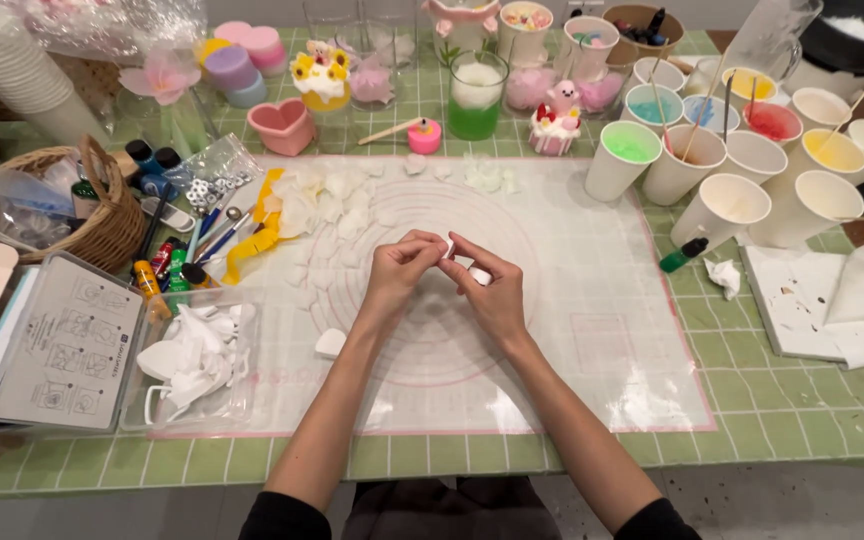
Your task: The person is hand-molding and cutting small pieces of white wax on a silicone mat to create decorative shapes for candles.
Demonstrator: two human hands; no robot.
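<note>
Both my forearms reaching over the translucent mat on the green tabletop, left hand and right hand meeting mid-mat, fingertips pinched narrow on a small white piece, possibly wax, grip closed around it, paper cups well apart.

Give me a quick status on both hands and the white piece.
Left hand and right hand pinching a small white piece together above the silicone mat. White petals behind, apart. Nothing in the way.
</note>
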